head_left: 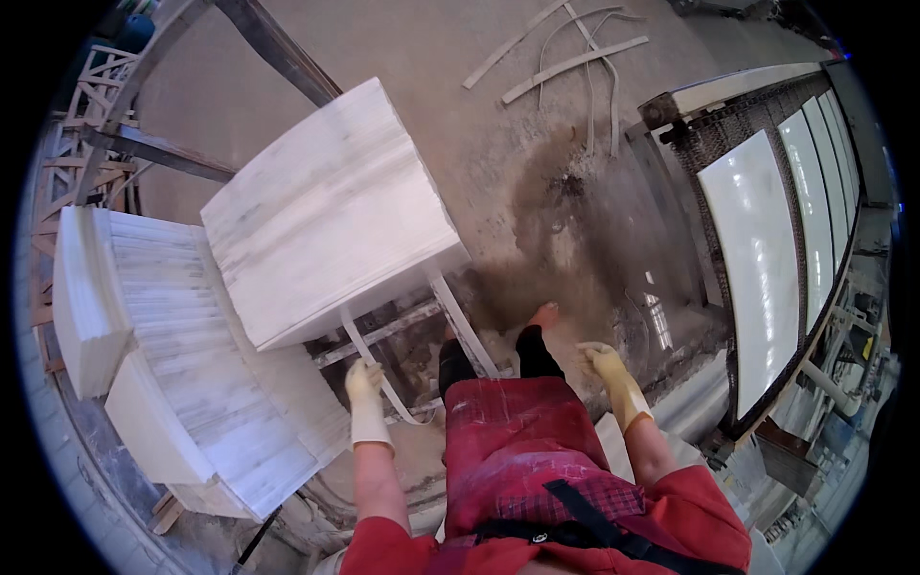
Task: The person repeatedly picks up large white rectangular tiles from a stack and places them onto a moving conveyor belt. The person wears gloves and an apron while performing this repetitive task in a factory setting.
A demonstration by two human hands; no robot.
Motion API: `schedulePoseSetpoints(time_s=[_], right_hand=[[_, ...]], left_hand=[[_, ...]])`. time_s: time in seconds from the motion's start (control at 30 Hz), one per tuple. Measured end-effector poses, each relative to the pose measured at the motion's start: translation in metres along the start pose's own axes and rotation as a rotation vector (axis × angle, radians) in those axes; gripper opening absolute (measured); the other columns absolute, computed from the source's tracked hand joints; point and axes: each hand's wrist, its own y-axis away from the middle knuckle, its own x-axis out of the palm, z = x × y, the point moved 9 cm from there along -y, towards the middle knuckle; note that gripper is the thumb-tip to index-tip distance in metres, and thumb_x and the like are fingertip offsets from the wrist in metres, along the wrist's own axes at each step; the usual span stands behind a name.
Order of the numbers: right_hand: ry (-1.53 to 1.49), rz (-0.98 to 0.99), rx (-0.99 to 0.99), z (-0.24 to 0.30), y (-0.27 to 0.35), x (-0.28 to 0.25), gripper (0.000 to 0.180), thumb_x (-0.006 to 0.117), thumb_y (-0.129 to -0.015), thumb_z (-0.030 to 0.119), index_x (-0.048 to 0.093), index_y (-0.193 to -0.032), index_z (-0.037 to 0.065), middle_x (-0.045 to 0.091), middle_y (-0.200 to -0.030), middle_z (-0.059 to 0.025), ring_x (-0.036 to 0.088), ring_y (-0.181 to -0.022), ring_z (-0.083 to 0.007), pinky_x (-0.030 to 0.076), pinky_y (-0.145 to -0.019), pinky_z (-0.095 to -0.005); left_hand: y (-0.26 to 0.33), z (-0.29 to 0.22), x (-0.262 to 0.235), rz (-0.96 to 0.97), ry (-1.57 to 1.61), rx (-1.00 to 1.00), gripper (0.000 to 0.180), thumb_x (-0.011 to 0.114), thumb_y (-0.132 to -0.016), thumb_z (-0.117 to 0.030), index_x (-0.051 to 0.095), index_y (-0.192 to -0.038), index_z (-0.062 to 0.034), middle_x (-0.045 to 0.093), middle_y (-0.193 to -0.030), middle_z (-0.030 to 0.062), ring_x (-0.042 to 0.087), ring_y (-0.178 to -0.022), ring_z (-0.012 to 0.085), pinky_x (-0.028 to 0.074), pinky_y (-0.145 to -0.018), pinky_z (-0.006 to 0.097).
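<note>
Both my hands wear cream rubber gloves. My left hand [364,385] is closed at a narrow pale strip [353,334] that runs down from under a stack of white slabs [321,206] and curls at its lower end. Another pale strip [464,326] slopes down from the same stack, farther right. Off to the right, over the wet floor, my right hand [602,360] is held out with its fingers loosely bent and apart, and nothing shows in it. The stack's smooth top face is white with faint grey veins.
Packed rows of white slabs [196,355] stand at the left. A machine bed [704,144] carrying glossy white slabs [757,259] runs along the right. Loose strips [575,69] lie on the far floor. A dark wet patch [575,201] and metal beams [278,48] lie ahead.
</note>
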Motion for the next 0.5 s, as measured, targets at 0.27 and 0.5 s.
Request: schedulePoseSetpoints(time_s=[0.27, 0.5], right_hand=[[0.305, 0.253, -0.208, 0.072, -0.088, 0.172, 0.036, 0.055, -0.094, 0.008, 0.061, -0.129, 0.003, 0.071, -0.109, -0.0104, 0.067, -0.095, -0.0182, 0.052, -0.083, -0.0295], [0.807, -0.05, -0.75, 0.247, -0.085, 0.279, 0.056, 0.062, -0.09, 0.022, 0.05, -0.142, 0.008, 0.067, -0.124, -0.0138, 0.064, -0.111, -0.0246, 0.049, -0.093, -0.0328]], left_hand=[[-0.081, -0.101, -0.113, -0.248, 0.05, 0.419, 0.047, 0.06, -0.099, -0.042, 0.058, -0.12, 0.0004, 0.067, -0.103, 0.0099, 0.062, -0.086, 0.0164, 0.05, -0.072, 0.03], [-0.124, -0.168, -0.17, -0.516, -0.065, 0.632, 0.072, 0.062, -0.095, -0.053, 0.05, -0.138, 0.0036, 0.058, -0.129, 0.0134, 0.056, -0.115, 0.0221, 0.047, -0.098, 0.034]])
